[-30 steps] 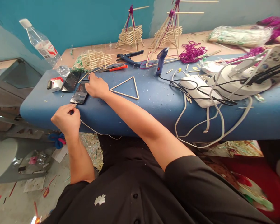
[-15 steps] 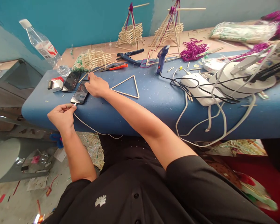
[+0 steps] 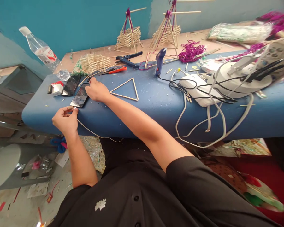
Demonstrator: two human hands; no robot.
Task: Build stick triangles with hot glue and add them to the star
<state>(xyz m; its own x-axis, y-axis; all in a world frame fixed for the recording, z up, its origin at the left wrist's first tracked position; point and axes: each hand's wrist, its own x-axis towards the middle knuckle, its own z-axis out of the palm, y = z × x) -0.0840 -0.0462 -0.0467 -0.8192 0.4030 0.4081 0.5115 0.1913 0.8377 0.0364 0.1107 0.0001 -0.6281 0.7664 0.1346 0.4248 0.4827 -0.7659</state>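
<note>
My left hand [image 3: 67, 121] is closed, thumb and finger pinching the white plug of a charging cable [image 3: 97, 136] at the bottom end of a smartphone [image 3: 79, 96]. Whether the plug sits inside the phone's port I cannot tell. The phone lies on the blue bench with its screen up. My right hand [image 3: 97, 90] grips the phone's upper right edge, its fingertips partly hidden. Just left of it lies a second dark phone [image 3: 72, 85]. A triangle of thin wooden sticks [image 3: 137, 91] rests to the right of my right hand.
Behind are a stacked stick frame [image 3: 96, 62], orange-handled pliers [image 3: 117, 69], a dark blue clamp [image 3: 129, 59] and an upright glue gun [image 3: 160, 61]. A plastic bottle [image 3: 44, 53] leans at left. Purple yarn [image 3: 191, 52] and a white power strip [image 3: 200, 90] with tangled cords lie right.
The camera view has shifted slightly. My left hand has turned a little and remains at the phone's bottom end with the plug. My right hand stays on the phone.
</note>
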